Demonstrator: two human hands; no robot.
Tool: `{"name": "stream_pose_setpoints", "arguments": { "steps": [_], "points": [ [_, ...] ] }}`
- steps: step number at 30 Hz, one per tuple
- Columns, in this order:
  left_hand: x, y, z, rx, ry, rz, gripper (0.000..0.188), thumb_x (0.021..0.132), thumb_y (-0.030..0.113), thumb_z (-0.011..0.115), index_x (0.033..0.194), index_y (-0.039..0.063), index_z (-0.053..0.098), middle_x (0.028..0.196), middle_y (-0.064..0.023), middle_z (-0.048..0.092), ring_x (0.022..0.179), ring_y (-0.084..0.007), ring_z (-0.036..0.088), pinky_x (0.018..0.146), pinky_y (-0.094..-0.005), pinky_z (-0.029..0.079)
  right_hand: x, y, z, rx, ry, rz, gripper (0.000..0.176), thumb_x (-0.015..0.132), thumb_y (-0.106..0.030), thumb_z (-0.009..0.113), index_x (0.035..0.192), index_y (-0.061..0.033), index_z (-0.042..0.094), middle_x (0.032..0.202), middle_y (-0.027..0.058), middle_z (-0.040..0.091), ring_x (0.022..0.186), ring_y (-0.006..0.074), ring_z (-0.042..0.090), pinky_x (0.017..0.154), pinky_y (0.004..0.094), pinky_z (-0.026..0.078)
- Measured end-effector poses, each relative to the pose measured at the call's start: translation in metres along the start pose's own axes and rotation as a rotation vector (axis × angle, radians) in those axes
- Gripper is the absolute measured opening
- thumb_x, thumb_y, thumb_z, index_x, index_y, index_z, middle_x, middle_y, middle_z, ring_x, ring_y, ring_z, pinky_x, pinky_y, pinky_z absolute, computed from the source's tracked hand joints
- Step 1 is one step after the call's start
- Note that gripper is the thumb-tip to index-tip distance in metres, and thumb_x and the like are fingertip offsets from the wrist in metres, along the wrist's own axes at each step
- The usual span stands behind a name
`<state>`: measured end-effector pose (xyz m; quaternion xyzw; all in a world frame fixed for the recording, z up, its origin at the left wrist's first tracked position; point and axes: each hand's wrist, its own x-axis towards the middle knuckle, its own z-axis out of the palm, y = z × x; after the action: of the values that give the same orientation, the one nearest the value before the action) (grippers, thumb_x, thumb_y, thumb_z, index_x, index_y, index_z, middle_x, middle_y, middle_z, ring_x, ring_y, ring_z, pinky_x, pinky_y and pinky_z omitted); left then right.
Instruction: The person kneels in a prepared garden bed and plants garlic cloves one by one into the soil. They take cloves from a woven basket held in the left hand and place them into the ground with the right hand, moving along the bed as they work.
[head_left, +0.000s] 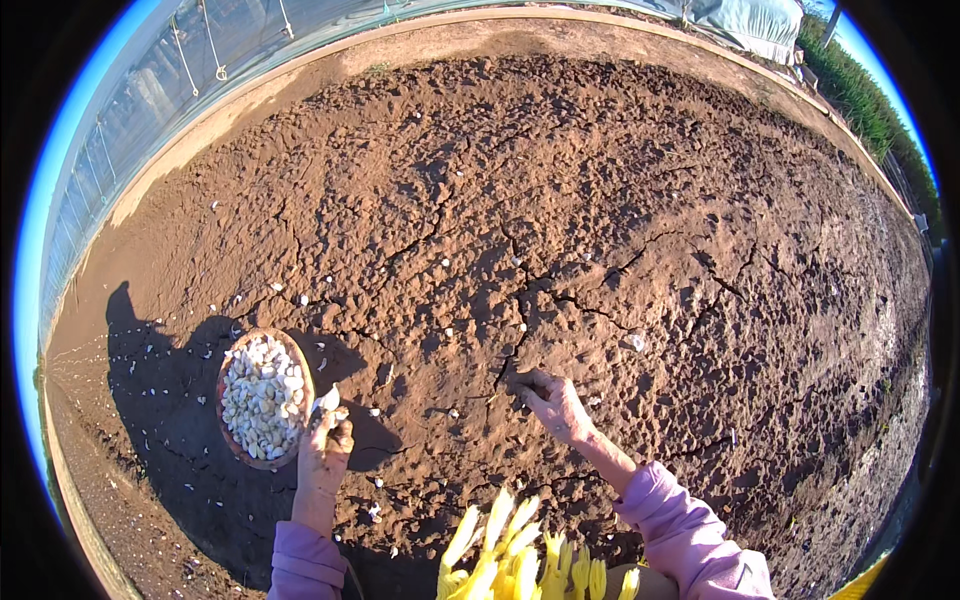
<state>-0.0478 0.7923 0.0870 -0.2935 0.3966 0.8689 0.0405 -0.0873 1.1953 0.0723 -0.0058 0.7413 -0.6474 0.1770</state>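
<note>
My left hand (328, 441) is closed on a pale garlic clove (328, 397), which sticks up from its fingertips. Against that hand, on its left side, is a round brown bowl (223, 420) heaped with whitish garlic cloves (262, 397). My right hand (553, 405) reaches down to the cracked brown soil (420, 300), its fingertips at the surface; whether they hold a clove cannot be told. Single cloves are scattered over the ground, among them one (523, 328) just above my right hand and another (453, 413) between my two hands. Both forearms wear purple sleeves.
Plastic sheeting with hanging cords (180, 60) runs along the upper left, behind a pale border edge (480, 13). Yellow fringed material (499, 555) shows at the bottom centre. More cloves lie in my shadow (180, 450) at left. Green plants (847, 82) grow at the upper right.
</note>
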Motion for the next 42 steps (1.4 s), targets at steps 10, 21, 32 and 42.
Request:
{"name": "stream_pose_setpoints", "arguments": {
  "steps": [10, 21, 32, 42],
  "points": [
    [-0.058, -0.098, 0.128, 0.225, -0.198, -0.23, 0.029, 0.096, 0.007, 0.055, 0.125, 0.008, 0.053, 0.103, -0.0069, 0.066, 0.082, -0.0194, 0.067, 0.061, -0.0298, 0.053, -0.021, -0.061, 0.028, 0.112, -0.205, -0.098, 0.041, 0.093, -0.013, 0.063, 0.131, 0.0016, 0.055, 0.113, 0.0091, 0.067, 0.101, 0.013, 0.062, 0.089, 0.0293, 0.05],
    [-0.065, -0.166, 0.113, 1.053, -0.199, -0.035, 0.027, 0.09, 0.003, 0.065, 0.117, 0.001, 0.063, 0.098, -0.0022, 0.065, 0.083, -0.0087, 0.059, 0.075, -0.0248, 0.049, -0.029, 0.009, -0.04, -0.318, -0.031, 0.098, 0.031, 0.084, -0.014, 0.068, 0.109, 0.0013, 0.06, 0.093, 0.0155, 0.07, 0.082, 0.0219, 0.068, 0.072, 0.0348, 0.054],
    [-0.092, -0.162, 0.11, 0.5, -0.201, -0.421, 0.034, 0.095, 0.015, 0.061, 0.126, 0.003, 0.056, 0.11, -0.0085, 0.067, 0.093, -0.0177, 0.067, 0.08, -0.0319, 0.054, 0.054, 0.085, -0.149, -0.883, 0.392, -0.017, 0.024, 0.086, -0.013, 0.058, 0.106, -0.0008, 0.062, 0.101, 0.0228, 0.062, 0.09, 0.0385, 0.065, 0.076, 0.0445, 0.053],
    [-0.092, -0.163, 0.104, 0.563, -0.231, -0.37, 0.034, 0.094, 0.019, 0.064, 0.123, 0.002, 0.058, 0.103, -0.0089, 0.068, 0.09, -0.0209, 0.069, 0.08, -0.0332, 0.054, 0.074, 0.086, -0.145, -1.005, 0.329, 0.078, 0.017, 0.082, -0.007, 0.057, 0.097, -0.0012, 0.062, 0.103, 0.0209, 0.06, 0.09, 0.0383, 0.064, 0.077, 0.0447, 0.054]
  ]
}}
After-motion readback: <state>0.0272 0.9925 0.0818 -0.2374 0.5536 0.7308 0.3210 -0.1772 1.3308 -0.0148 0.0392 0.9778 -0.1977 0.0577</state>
